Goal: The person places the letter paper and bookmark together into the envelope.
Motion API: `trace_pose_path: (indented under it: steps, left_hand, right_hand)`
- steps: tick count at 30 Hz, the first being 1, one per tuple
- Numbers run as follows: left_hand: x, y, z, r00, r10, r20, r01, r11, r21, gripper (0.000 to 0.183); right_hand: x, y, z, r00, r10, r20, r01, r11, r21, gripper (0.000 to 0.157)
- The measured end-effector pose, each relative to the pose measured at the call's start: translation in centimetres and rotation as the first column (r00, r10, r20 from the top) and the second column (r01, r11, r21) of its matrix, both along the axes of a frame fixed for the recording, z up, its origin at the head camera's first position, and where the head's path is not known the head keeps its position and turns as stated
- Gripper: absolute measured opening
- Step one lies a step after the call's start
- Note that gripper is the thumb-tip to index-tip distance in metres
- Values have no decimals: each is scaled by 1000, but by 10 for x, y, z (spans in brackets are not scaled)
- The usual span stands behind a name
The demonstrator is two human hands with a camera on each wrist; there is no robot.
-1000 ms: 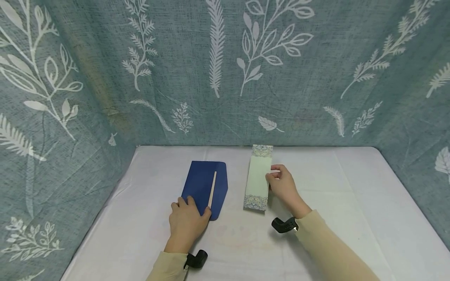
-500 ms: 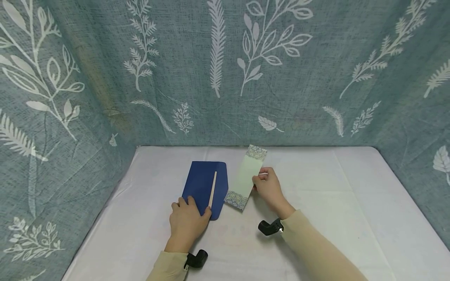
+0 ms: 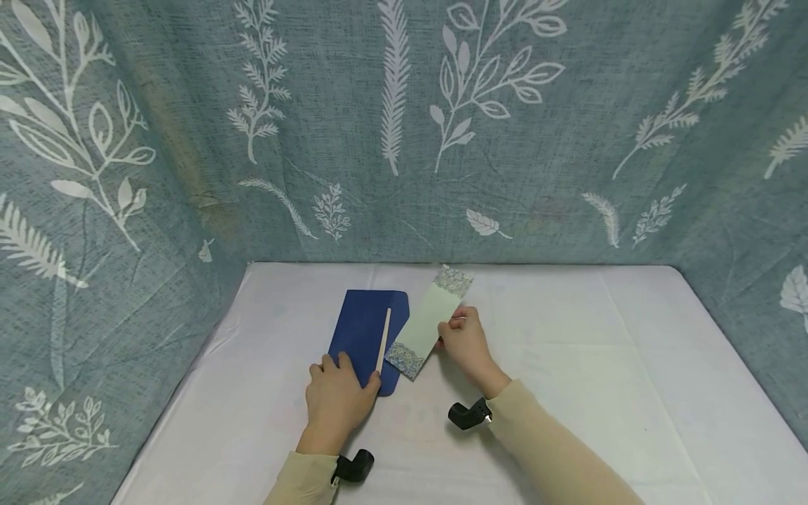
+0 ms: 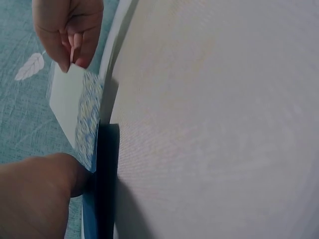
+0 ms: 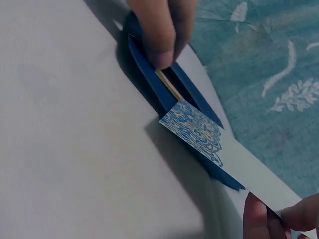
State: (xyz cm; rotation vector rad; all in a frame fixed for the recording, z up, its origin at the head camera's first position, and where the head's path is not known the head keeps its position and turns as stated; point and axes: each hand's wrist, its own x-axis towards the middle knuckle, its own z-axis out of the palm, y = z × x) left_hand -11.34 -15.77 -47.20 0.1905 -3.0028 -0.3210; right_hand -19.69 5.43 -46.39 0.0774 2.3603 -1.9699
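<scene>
A dark blue envelope (image 3: pixel 356 322) lies on the white cloth with its pointed flap to the right. My left hand (image 3: pixel 334 400) rests on its near end, fingers spread, thumb by the lower end of a narrow cream strip (image 3: pixel 384 337). My right hand (image 3: pixel 467 347) pinches the right edge of a long pale green card (image 3: pixel 431 317) with patterned bands at both ends. Tilted, the card reaches over the flap with its near end. In the right wrist view, the card's blue-and-gold patterned end (image 5: pixel 192 130) overlaps the envelope (image 5: pixel 149 79), near the strip.
White cloth (image 3: pixel 568 393) covers the table around both hands. Behind it hangs a teal curtain (image 3: pixel 353 140) with white leaf prints, which also runs down both sides. A black wrist camera (image 3: pixel 356 466) is strapped to the left wrist, another (image 3: pixel 467 415) to the right.
My right hand has moved left with the card, turning it from nearly straight to slanted. The card's near end has come over the envelope's flap. My left hand has stayed put.
</scene>
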Motion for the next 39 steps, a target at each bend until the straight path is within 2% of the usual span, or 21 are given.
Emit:
trace_pose_path:
  steps: [7,11,19,22,39]
  left_hand:
    - [1,0,1,1000,6,13,-6,1000,-1,82]
    - [1,0,2,1000,8,14,-8,1000,2,82]
    - [0,0,3,1000,6,20,-7,1000,3,81]
    - [-1,0,5,1000,6,24,-6,1000,5,81]
    - [-1,-28,10,995,-85,59,85,996,3,82]
  right_hand:
    - [1,-13,-5,999,24,-32,-21,996,91,27]
    - [2,-19,-6,998,32,-45,-26,990,138,31]
    - [5,-27,-6,995,50,-85,-31,976,217,60]
    - [6,-31,-7,994,70,-89,-48,974,223,64]
    - [22,-62,-1,995,96,-25,-85,958,272,63]
